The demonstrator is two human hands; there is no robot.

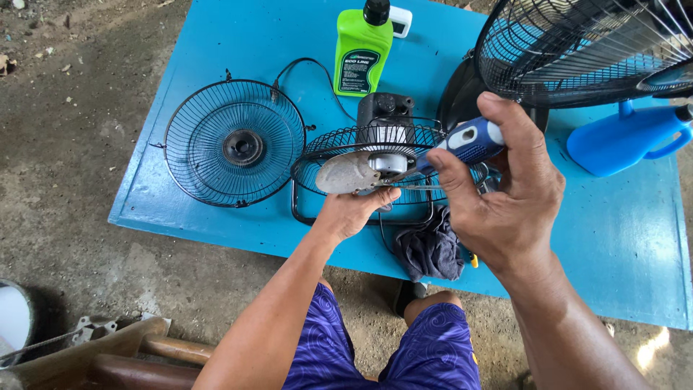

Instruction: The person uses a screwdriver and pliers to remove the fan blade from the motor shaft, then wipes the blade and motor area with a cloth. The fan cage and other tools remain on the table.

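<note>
A small black fan [386, 119] stands on a blue table [621, 238], its rear wire guard still around the motor and its grey blade [345, 173] exposed. My left hand [354, 211] reaches up from below and steadies the blade with its fingertips. My right hand [505, 195] grips a screwdriver with a blue and white handle [469, 141]; its thin shaft points left toward the blade hub. The fan's loose front guard [234, 143] lies flat on the table to the left.
A green bottle with a black cap [363, 47] stands behind the fan. A blue plastic jug [626, 137] and a larger black fan [585, 47] sit at the right. A dark cloth [429, 249] lies at the table's near edge. Bare ground surrounds the table.
</note>
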